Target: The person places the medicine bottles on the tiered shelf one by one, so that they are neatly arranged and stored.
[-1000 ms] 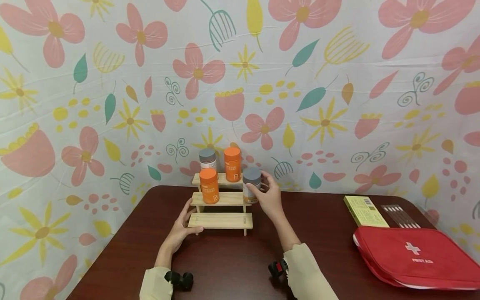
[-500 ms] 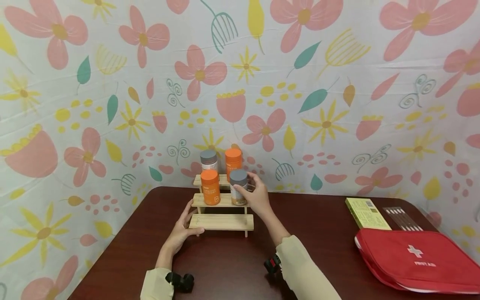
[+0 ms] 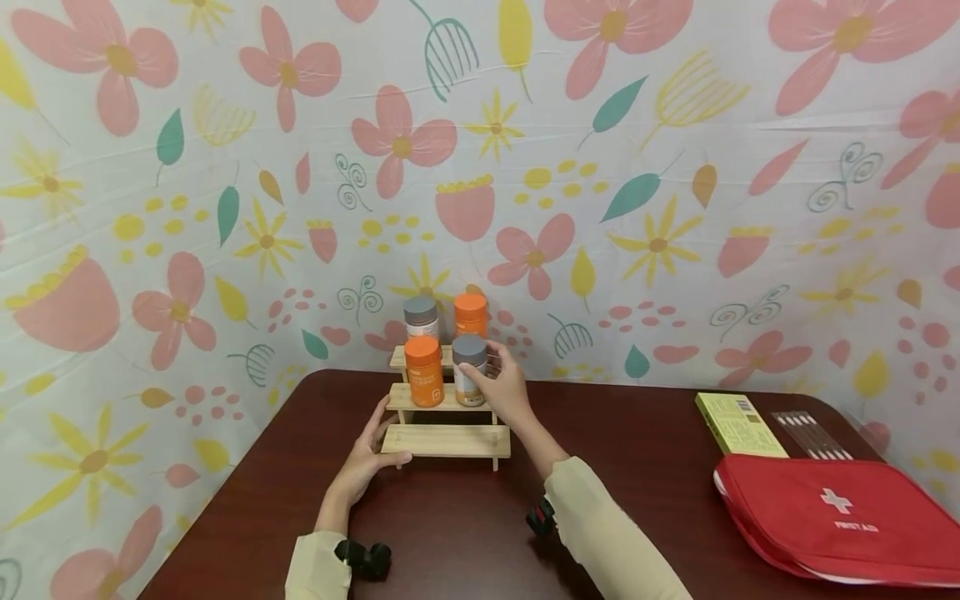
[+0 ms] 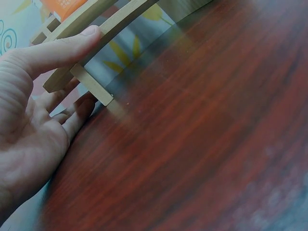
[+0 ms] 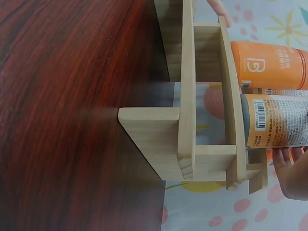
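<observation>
A three-step wooden display rack [image 3: 447, 442] stands on the table. My left hand [image 3: 362, 462] grips its left end, thumb across the front of the lowest step and fingers behind, as the left wrist view shows. My right hand [image 3: 508, 392] holds a grey-lidded pill bottle [image 3: 470, 386] upright over the middle step, its base right at the wood in the right wrist view. Beside it on that step is an orange pill bottle [image 3: 425, 379]. Behind, on the top step, another grey-lidded bottle [image 3: 421, 313] and a second orange bottle [image 3: 471, 312] are partly hidden by the front ones.
At the right of the dark red table [image 3: 450, 533] lies a red first aid pouch [image 3: 832, 512]. Beyond it are a yellow-green box [image 3: 741, 425] and a clear pack of swabs [image 3: 812, 435]. A flowered cloth [image 3: 540, 167] hangs behind the table.
My right hand has brought the grey-lidded bottle leftward from the right end of the middle step to beside the orange one. The left hand keeps its grip on the rack.
</observation>
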Demonstrator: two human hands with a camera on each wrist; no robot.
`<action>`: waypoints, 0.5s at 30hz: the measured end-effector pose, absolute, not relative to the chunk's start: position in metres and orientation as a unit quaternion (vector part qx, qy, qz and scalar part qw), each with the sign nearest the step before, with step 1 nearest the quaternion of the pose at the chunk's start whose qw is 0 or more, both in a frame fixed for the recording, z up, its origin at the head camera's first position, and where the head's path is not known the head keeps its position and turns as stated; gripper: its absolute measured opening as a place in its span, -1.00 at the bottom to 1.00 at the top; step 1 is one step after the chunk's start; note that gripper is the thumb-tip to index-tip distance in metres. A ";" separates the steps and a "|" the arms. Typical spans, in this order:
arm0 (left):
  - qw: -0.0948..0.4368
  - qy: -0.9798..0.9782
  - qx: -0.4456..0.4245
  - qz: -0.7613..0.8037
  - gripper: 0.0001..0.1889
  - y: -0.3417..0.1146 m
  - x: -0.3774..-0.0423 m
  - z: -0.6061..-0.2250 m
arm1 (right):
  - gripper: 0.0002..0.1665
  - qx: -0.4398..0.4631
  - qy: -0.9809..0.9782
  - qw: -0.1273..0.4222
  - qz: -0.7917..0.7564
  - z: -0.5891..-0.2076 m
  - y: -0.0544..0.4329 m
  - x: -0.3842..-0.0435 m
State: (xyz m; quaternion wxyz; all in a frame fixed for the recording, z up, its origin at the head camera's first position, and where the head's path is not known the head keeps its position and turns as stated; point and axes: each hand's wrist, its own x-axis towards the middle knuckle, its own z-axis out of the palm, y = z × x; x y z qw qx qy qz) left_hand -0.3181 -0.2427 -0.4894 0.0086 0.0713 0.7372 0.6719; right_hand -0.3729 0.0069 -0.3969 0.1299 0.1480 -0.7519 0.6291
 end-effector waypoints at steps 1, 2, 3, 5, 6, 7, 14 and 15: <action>0.010 0.738 0.074 0.671 0.15 -0.242 -0.319 -0.490 | -0.28 0.145 -0.751 0.132 0.630 -0.397 0.007 -0.373; 0.012 0.738 0.075 0.670 0.15 -0.241 -0.319 -0.490 | -0.28 0.143 -0.750 0.133 0.632 -0.397 0.008 -0.373; 0.012 0.739 0.075 0.670 0.15 -0.240 -0.320 -0.490 | -0.28 0.141 -0.749 0.134 0.633 -0.397 0.009 -0.373; 0.012 0.739 0.072 0.670 0.15 -0.239 -0.321 -0.490 | -0.28 0.140 -0.748 0.136 0.635 -0.397 0.010 -0.373; 0.012 0.740 0.071 0.669 0.15 -0.239 -0.322 -0.489 | -0.28 0.139 -0.748 0.137 0.635 -0.397 0.011 -0.372; 0.012 0.740 0.071 0.669 0.15 -0.238 -0.323 -0.489 | -0.28 0.140 -0.748 0.138 0.634 -0.397 0.012 -0.373; 0.007 0.741 0.080 0.667 0.16 -0.238 -0.324 -0.488 | -0.33 0.148 -0.755 0.140 0.623 -0.399 0.016 -0.371; 0.006 0.741 0.080 0.667 0.16 -0.238 -0.323 -0.488 | -0.34 0.152 -0.756 0.139 0.621 -0.401 0.018 -0.371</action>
